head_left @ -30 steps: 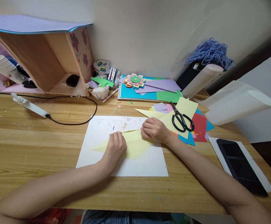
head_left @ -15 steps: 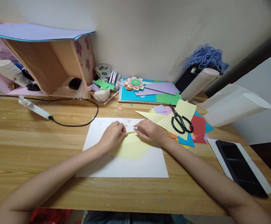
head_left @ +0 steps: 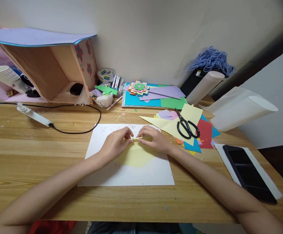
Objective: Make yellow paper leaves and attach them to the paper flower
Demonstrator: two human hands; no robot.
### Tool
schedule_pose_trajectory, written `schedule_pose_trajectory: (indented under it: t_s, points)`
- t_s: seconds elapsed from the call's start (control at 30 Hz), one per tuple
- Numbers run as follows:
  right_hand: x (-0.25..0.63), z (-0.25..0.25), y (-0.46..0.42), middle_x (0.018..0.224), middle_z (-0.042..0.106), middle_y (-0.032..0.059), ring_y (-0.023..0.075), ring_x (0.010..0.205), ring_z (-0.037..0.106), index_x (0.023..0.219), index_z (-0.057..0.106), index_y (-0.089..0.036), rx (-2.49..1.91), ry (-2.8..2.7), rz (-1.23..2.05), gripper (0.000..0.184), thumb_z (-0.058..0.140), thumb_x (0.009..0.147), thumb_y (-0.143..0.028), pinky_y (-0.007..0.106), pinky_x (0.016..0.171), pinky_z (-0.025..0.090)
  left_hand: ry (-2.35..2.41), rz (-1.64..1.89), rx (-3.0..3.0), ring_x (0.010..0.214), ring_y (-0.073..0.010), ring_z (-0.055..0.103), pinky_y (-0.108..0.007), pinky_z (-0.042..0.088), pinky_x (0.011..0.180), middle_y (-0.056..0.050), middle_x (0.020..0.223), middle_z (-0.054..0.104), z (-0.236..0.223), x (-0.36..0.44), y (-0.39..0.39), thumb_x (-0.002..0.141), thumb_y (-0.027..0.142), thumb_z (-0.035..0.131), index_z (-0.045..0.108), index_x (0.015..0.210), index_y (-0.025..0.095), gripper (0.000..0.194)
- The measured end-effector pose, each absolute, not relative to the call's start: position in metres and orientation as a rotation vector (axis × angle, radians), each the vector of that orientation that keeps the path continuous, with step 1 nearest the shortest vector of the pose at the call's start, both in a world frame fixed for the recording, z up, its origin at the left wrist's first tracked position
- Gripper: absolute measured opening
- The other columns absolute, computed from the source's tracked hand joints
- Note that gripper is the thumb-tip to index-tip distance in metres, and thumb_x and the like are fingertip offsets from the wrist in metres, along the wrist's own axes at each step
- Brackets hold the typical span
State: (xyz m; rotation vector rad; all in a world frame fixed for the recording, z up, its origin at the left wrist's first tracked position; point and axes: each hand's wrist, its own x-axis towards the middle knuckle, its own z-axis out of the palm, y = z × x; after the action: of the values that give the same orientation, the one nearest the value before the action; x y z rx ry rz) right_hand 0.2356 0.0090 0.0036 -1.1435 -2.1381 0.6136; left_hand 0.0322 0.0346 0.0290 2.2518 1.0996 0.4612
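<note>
A pale yellow sheet of paper (head_left: 139, 157) lies over a white sheet (head_left: 127, 177) on the wooden table. Its far edge is rolled or folded into a narrow strip. My left hand (head_left: 118, 139) pinches the left part of that strip between thumb and fingers. On the right part, my right hand (head_left: 153, 139) does the same, thumb on the near side. Only a short length of the strip shows between my hands. Black-handled scissors (head_left: 187, 126) rest on paper scraps (head_left: 206, 130) to the right of my right hand.
At the back stand a cardboard box (head_left: 67, 68), a small cup of scraps (head_left: 103, 100) and a layered paper flower (head_left: 138, 88) on coloured sheets (head_left: 153, 102). A white device with a cable (head_left: 34, 115) lies left. A phone (head_left: 249, 172) and paper roll (head_left: 205, 87) are right.
My fingers have bent and shifted at the strip, with both thumbs now at its near side and the fingertips raised. The whole view has moved slightly.
</note>
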Motion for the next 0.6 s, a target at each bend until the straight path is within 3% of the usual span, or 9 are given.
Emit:
schedule_pose_trajectory:
  t_s: [0.23,0.4,0.6]
  points:
    - [0.230,0.022,0.003,0.082,0.062,0.0026,0.0144,0.078,0.056,0.082,0.062,-0.020,-1.117,-1.972,0.748,0.006,0.056,0.083,-0.022,0.030,0.072,0.047,1.046,0.612,2.288,0.076,-0.0159,0.060,-0.027,0.045,0.067,-0.001,0.083,0.066,0.044,0.031,0.028,0.078,0.029,0.061,0.057,0.089,0.020,0.015]
    - [0.228,0.042,-0.006,0.082,0.063,0.0027,0.0159,0.081,0.056,0.084,0.063,-0.021,-1.087,-1.952,0.461,0.006,0.058,0.081,-0.018,0.032,0.074,0.047,0.975,0.772,2.457,0.070,-0.0146,0.058,-0.026,0.042,0.062,-0.002,0.077,0.065,0.054,0.031,0.023,0.083,0.027,0.055,0.060,0.080,0.018,0.011]
    - [0.227,0.049,-0.014,0.080,0.065,0.0034,0.0168,0.075,0.058,0.088,0.064,-0.024,-0.990,-1.936,0.055,0.013,0.060,0.079,-0.015,0.033,0.066,0.047,0.882,1.088,2.797,0.074,-0.0143,0.058,-0.027,0.040,0.067,-0.001,0.081,0.067,0.059,0.030,0.017,0.084,0.020,0.052,0.062,0.088,0.021,0.010]
